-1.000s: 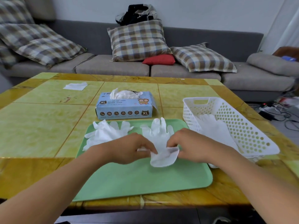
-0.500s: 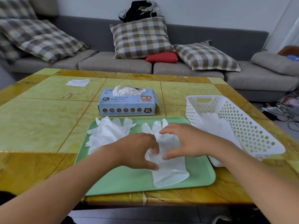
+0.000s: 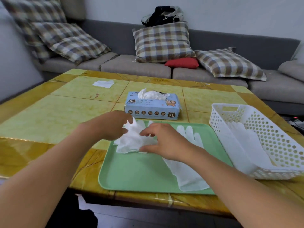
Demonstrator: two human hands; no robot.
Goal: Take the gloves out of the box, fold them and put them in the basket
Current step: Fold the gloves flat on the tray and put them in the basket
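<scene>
A crumpled white glove pile (image 3: pixel 131 140) lies at the far left corner of the green tray (image 3: pixel 139 175). My left hand (image 3: pixel 111 125) pinches the pile's upper left part, which stands up a little. My right hand (image 3: pixel 164 142) curls its thumb and fingers round the pile's right edge. A flat white glove (image 3: pixel 189 171) lies spread on the tray, partly under my right forearm. The blue glove box (image 3: pixel 153 109) stands behind the tray with a glove poking out of its top. The white perforated basket (image 3: pixel 279 145) at the right holds white gloves (image 3: pixel 243 145).
A white tissue (image 3: pixel 103 83) lies at the far left of the yellow-green table (image 3: pixel 57 116). A grey sofa (image 3: pixel 136 68) with checked cushions runs behind the table. The tray nearly reaches the table's front edge.
Both hands have left the flat glove spread on the tray and moved left onto the crumpled glove pile. The view has swung left.
</scene>
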